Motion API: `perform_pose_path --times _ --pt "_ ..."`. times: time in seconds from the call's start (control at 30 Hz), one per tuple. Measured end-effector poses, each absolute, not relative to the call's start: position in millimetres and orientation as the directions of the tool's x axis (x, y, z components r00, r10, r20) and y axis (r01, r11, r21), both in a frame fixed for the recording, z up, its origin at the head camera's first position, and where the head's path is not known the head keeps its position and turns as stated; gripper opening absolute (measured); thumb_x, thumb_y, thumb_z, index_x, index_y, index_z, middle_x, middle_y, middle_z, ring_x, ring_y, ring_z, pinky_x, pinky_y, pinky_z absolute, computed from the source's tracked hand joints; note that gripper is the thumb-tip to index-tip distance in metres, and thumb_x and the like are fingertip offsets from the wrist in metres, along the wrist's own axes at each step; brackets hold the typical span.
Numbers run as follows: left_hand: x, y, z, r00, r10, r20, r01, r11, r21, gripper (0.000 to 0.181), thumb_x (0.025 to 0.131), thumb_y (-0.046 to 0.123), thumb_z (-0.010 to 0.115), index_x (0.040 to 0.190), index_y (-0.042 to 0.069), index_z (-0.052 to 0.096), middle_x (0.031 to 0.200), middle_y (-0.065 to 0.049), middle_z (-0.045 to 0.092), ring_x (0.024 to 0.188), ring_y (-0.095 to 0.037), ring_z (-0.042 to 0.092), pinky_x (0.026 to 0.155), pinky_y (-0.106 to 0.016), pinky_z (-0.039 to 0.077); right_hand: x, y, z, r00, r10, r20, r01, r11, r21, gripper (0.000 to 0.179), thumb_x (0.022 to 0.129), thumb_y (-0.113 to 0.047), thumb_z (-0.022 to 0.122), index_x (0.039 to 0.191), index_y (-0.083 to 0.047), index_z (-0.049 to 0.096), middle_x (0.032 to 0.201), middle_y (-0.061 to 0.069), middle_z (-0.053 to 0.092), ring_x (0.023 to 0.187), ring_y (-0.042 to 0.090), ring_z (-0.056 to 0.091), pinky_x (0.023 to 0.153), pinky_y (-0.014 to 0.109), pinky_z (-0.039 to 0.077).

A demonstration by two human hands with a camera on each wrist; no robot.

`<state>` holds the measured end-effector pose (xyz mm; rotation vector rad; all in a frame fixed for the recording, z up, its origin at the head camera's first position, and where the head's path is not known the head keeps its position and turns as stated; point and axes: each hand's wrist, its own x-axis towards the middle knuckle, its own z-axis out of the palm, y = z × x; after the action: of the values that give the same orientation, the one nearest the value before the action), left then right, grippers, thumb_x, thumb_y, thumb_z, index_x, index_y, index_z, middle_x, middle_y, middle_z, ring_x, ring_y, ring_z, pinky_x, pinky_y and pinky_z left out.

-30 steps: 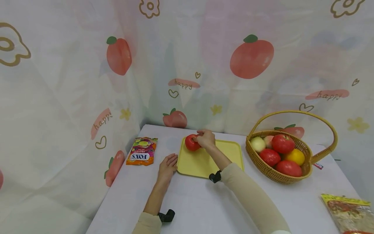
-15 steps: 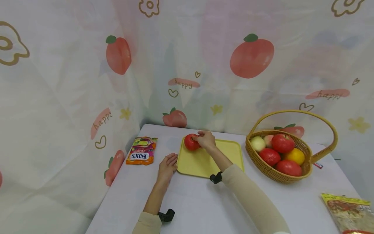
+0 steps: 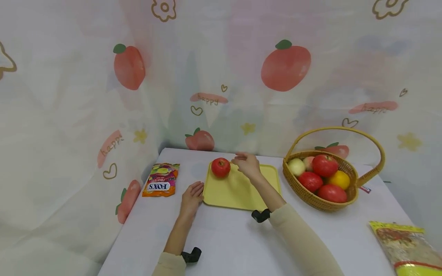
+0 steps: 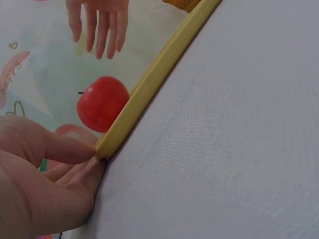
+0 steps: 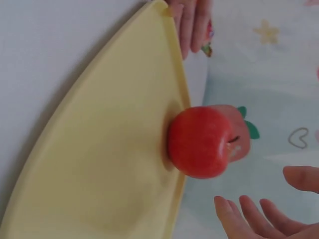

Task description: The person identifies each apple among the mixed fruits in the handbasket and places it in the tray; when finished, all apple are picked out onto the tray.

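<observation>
Holding nothing with the right hand (image 3: 248,164), poised by the far edge of the yellow tray (image 3: 238,195), with fingers loosely curved and parted and with the thumb apart from them. Just left of those fingertips, on the tray's far left corner, can see the red apple (image 3: 220,168) (clear of the hand, by the small gap in the right wrist view). Touching the tray's near left corner with the left hand (image 3: 191,197), with fingers fairly straight along the outside of the rim and with the thumb against the corner; cannot tell how firmly. Near the left hand, on its outer side, can see a Fox's packet (image 3: 160,181), lying flat. To the right of the right hand, just beyond the tray, can see a wicker basket (image 3: 321,206) filled with red fruits (image 3: 325,166), a yellow fruit (image 3: 339,179) and a pale round item (image 3: 297,167). Well apart from both hands, nearer the person on the right, can see a clear packet (image 3: 402,243) with yellow ends. Beneath both hands, can see a white table (image 3: 221,237); beyond them, a fruit-printed backdrop (image 3: 238,122).
</observation>
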<state>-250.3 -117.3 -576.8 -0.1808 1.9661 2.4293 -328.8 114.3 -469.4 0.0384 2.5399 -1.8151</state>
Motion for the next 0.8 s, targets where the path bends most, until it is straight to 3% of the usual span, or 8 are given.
perform_pose_path --times 0.23,0.67,0.8 --pt "-250.2 -116.7 -576.1 -0.990 -0.073 -0.120 -0.104 -0.187 0.977 0.059 0.095 -0.021 0.051 0.152 -0.008 0.042 0.153 -0.030 0.048 0.144 -0.040 0.047 0.117 -0.046 0.042 -311.7 145.6 -447.0 -0.999 0.033 -0.016 0.023 0.235 -0.972 0.040 0.100 -0.016 0.070 0.139 -0.007 0.064 0.131 0.015 0.069 0.122 0.031 0.067 0.100 0.048 0.059" --pt "-249.7 -116.7 -574.5 -0.985 -0.084 -0.150 -0.132 -0.194 0.972 0.059 0.095 -0.021 0.052 0.152 -0.007 0.043 0.153 -0.028 0.050 0.143 -0.039 0.048 0.115 -0.044 0.044 -288.7 205.7 -417.6 -0.995 0.097 -0.010 0.029 0.193 -0.981 0.043 0.104 -0.015 0.065 0.144 -0.002 0.058 0.140 0.022 0.063 0.129 0.033 0.061 0.106 0.049 0.054" --pt "-249.2 -115.9 -574.9 -0.987 -0.079 -0.139 -0.121 -0.204 0.972 0.060 0.094 -0.022 0.052 0.152 -0.008 0.043 0.153 -0.030 0.048 0.144 -0.040 0.047 0.116 -0.044 0.043 -283.3 225.6 -408.3 -0.991 0.132 0.004 0.022 0.197 -0.980 0.043 0.103 -0.015 0.066 0.143 -0.001 0.059 0.140 0.021 0.063 0.127 0.030 0.061 0.102 0.043 0.057"
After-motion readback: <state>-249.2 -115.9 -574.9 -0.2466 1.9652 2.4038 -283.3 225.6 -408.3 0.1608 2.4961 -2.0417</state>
